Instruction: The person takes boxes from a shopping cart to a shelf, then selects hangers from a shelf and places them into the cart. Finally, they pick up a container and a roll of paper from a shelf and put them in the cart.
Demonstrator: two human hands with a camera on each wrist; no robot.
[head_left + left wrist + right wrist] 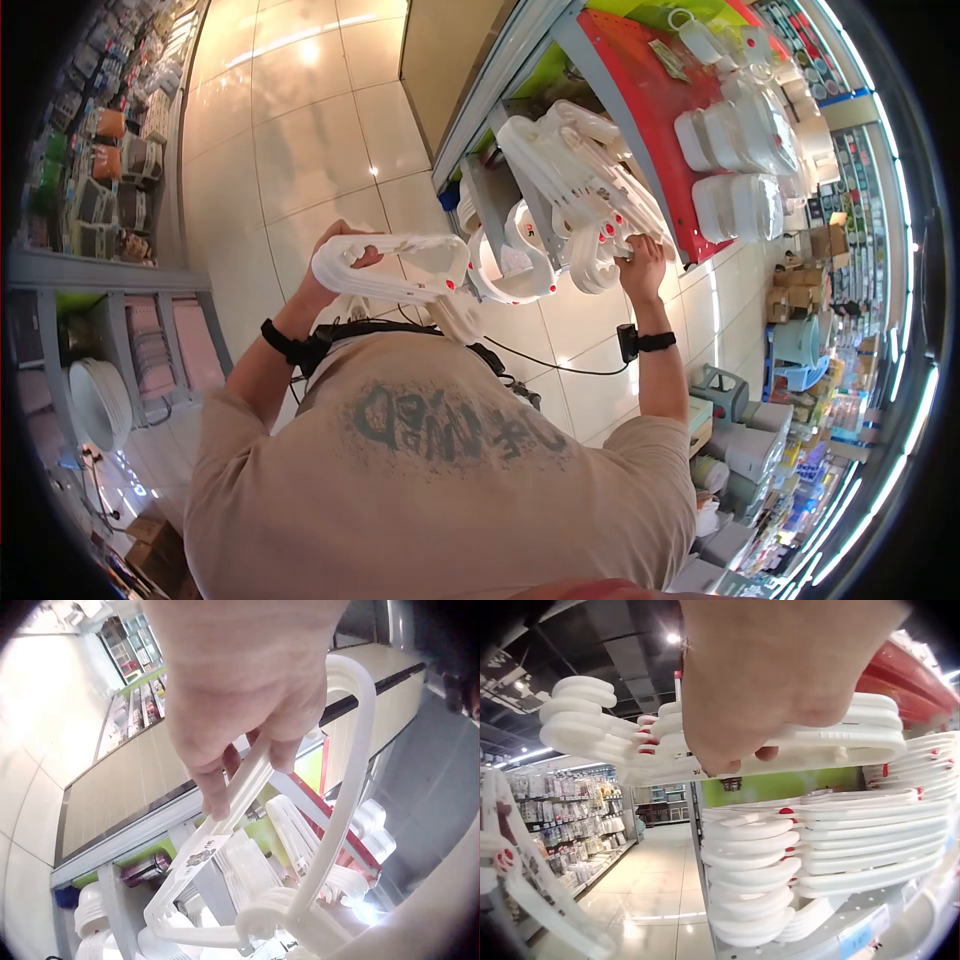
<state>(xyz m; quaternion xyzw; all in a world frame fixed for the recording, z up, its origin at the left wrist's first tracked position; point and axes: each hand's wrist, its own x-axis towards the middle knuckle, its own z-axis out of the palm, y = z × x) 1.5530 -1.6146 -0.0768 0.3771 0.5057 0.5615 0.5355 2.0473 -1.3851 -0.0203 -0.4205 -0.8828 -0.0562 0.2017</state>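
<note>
My left hand (318, 284) grips a bundle of white plastic clothes hangers (395, 288) by one bar, held in front of my body. The left wrist view shows the fingers (215, 796) curled round that bar, and a printed paper label (196, 856) on it. At the shelf, my right hand (645, 268) holds another bundle of white hangers (581, 712), with red marks near their hooks. In the right wrist view, this bundle lies above a stack of similar hangers (750, 855) on the shelf. My right palm hides part of the bundle.
A grey shelf unit with a red panel (640, 95) stands ahead to the right, bearing white plastic containers (738, 208). Another stocked shelf (110, 270) runs along the left. Tiled floor (300, 130) lies between them. A black cable (560, 365) hangs before my body.
</note>
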